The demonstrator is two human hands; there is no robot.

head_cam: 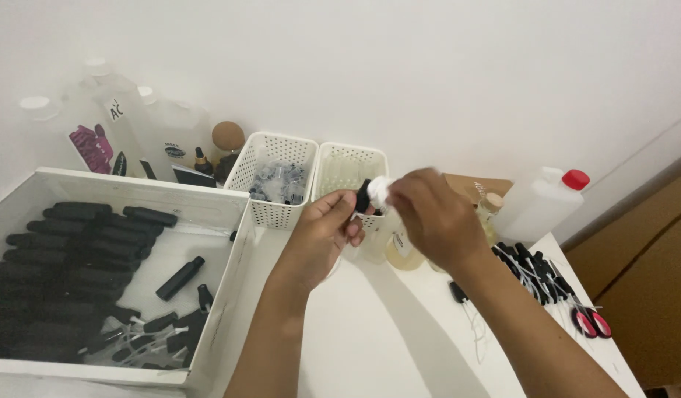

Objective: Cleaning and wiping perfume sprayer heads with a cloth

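Small black cap (363,196) with white piece (379,190) held between both hands, above white table (370,324). Left hand (322,232) pinches cap from below, fingers curled. Right hand (432,217) grips white piece from right, fingers closed around it. Two white baskets (281,214) just behind hands. Tray (233,258) of black bottles (75,250) left of left hand. Black sprayer tops (535,273) and red scissors (592,323) right of right forearm.

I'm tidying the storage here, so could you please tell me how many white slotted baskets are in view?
2. One white basket stands against the wall beside the big tray; the second basket is right next to it, partly behind the left hand.
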